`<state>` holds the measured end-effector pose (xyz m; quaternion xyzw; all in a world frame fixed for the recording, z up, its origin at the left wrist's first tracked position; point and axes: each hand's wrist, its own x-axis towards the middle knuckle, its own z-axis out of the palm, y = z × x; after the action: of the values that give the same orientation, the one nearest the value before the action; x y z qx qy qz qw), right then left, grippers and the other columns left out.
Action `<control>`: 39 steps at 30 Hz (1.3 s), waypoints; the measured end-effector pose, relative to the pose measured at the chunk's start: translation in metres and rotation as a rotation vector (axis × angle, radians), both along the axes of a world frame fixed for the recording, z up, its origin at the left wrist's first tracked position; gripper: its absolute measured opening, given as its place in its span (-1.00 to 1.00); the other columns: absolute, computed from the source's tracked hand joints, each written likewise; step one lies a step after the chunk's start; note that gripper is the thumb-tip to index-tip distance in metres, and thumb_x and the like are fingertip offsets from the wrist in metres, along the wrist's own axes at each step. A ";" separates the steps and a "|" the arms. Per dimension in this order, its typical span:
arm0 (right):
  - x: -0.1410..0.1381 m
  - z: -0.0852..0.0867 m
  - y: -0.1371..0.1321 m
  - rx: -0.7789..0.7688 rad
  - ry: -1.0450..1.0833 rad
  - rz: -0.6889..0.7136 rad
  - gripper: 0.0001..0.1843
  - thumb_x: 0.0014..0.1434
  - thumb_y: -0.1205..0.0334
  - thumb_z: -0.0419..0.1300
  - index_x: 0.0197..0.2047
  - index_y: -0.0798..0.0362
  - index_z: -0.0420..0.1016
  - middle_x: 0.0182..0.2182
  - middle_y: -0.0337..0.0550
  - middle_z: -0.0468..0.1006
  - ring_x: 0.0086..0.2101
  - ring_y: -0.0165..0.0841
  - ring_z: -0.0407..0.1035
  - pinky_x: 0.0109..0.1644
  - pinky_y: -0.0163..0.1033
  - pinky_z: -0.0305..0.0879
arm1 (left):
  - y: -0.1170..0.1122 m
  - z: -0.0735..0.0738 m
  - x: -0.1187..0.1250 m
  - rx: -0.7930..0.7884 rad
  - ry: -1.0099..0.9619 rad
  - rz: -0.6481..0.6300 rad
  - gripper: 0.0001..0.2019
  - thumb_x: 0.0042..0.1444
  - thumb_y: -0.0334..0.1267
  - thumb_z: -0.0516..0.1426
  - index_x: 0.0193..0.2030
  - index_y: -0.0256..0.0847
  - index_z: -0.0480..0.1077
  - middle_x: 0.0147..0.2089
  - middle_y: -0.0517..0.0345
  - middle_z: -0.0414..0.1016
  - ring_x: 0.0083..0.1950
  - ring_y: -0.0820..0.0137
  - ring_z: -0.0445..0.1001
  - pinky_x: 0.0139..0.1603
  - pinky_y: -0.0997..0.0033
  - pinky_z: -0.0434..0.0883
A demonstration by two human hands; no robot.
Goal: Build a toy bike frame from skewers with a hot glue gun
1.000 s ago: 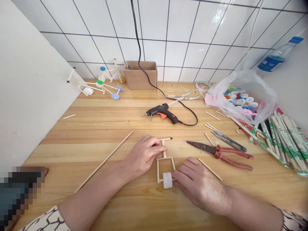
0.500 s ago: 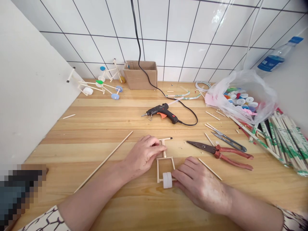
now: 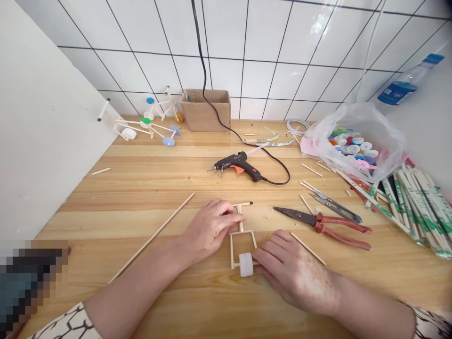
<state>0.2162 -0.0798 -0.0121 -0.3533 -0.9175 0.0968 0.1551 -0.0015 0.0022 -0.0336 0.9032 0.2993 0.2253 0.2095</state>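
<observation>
Tabletop (image 3: 158, 165), stick frame (image 3: 232, 252) at right fingertips (image 3: 259, 256)

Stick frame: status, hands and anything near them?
Left hand pinching T-piece. Right hand holding stick frame near white wheel. T-piece's end by frame's far bar, contact unclear. Loose stick beside right hand; pliers and glue gun beyond.

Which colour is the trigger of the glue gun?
The trigger is orange; the head view shows it best.
</observation>
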 end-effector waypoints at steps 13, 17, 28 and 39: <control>0.008 0.003 0.002 -0.024 0.287 -0.190 -0.97 0.21 0.38 0.10 -0.26 0.08 0.32 -0.41 -0.15 0.46 -0.40 -0.35 0.27 -0.28 -0.23 0.20 | -0.001 -0.003 -0.001 0.011 -0.084 0.069 -0.72 0.26 -0.39 -0.02 0.00 -0.19 0.43 -0.19 0.02 0.46 -0.18 0.34 0.39 -0.15 0.31 0.38; 0.013 -0.002 0.008 -0.036 0.339 -0.278 -0.86 0.19 0.32 0.14 -0.38 0.04 0.25 -0.50 -0.23 0.39 -0.46 -0.39 0.25 -0.36 -0.28 0.19 | -0.003 -0.003 -0.002 0.006 -0.172 0.178 -0.79 0.25 -0.36 0.01 -0.08 -0.22 0.44 -0.26 0.06 0.47 -0.24 0.37 0.42 -0.20 0.35 0.39; 0.021 0.000 0.014 -0.050 0.327 -0.332 -0.76 0.26 0.31 0.03 -0.47 0.02 0.17 -0.61 -0.33 0.26 -0.58 -0.48 0.13 -0.51 -0.37 0.08 | -0.006 0.003 -0.002 -0.013 -0.234 0.272 -0.87 0.24 -0.31 0.05 -0.21 -0.20 0.43 -0.34 0.12 0.49 -0.30 0.40 0.44 -0.24 0.39 0.39; 0.020 -0.003 0.013 -0.064 0.291 -0.284 -0.75 0.31 0.33 -0.07 -0.44 0.01 0.14 -0.60 -0.30 0.25 -0.57 -0.44 0.14 -0.48 -0.32 0.09 | -0.007 0.003 -0.008 -0.032 -0.264 0.312 -0.88 0.22 -0.31 0.07 -0.25 -0.21 0.43 -0.36 0.15 0.52 -0.33 0.42 0.45 -0.28 0.43 0.39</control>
<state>0.2360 -0.0666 -0.0149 -0.4660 -0.8230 0.1530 0.2866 -0.0095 -0.0052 -0.0301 0.8050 0.4090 0.3667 0.2239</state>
